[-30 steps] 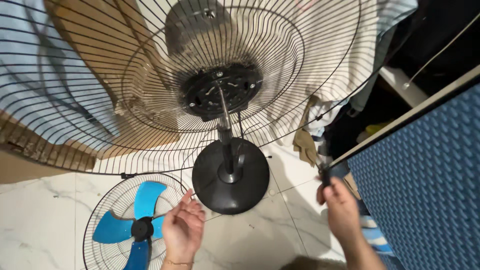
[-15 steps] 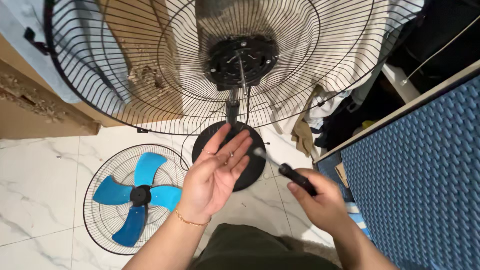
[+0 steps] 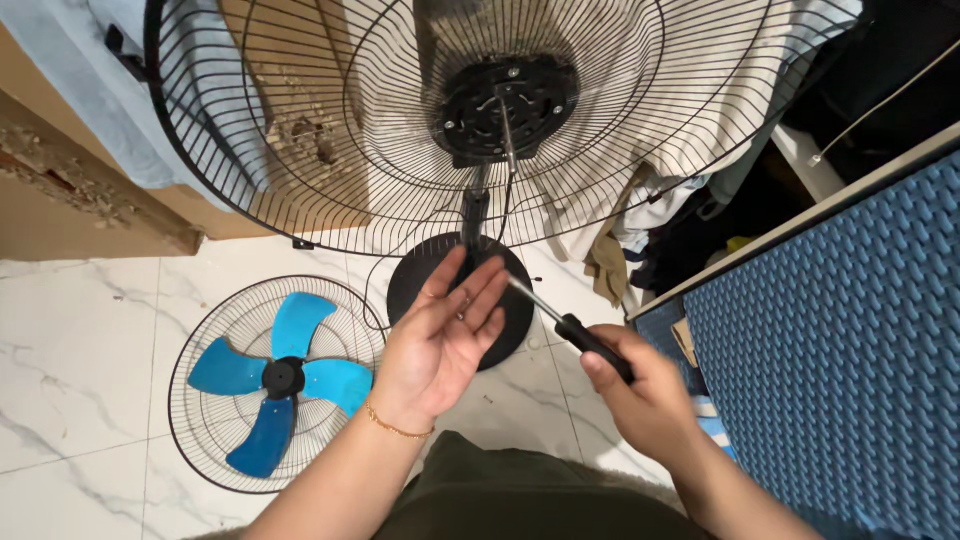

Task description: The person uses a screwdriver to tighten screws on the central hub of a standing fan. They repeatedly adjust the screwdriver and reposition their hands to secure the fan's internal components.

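Screwdriver tip meeting open palm below fan guard.
Left hand spread flat, seemingly empty; right hand clenched on handle; best kept level, steady.

Screwdriver in my right hand, tip beside my left hand. Fan base on floor beyond; detached grille with blade lies left.
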